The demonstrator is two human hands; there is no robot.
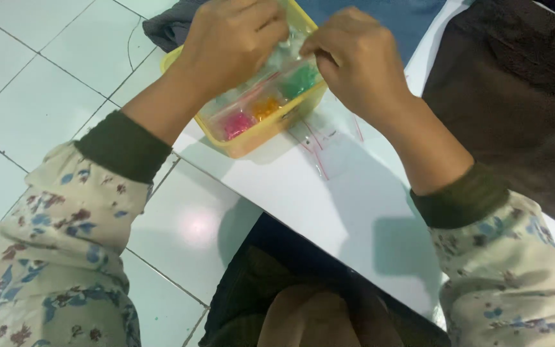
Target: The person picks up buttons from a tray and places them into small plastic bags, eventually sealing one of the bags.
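Both hands are up at a yellow plastic box [252, 138] that sits on a white board [329, 199]. The box holds small clear bags of coloured bits: pink [237, 123], orange [266, 106] and green [300, 80]. My left hand [236, 38] and my right hand [354, 58] pinch a small clear plastic bag [287, 48] between them, just above the box. Most of that bag is hidden by the fingers.
Several empty clear zip bags with red seal lines [319, 144] lie on the white board beside the box. A dark brown surface [515, 96] is at the right, blue cloth [380, 16] behind the box, white floor tiles [40, 96] at the left.
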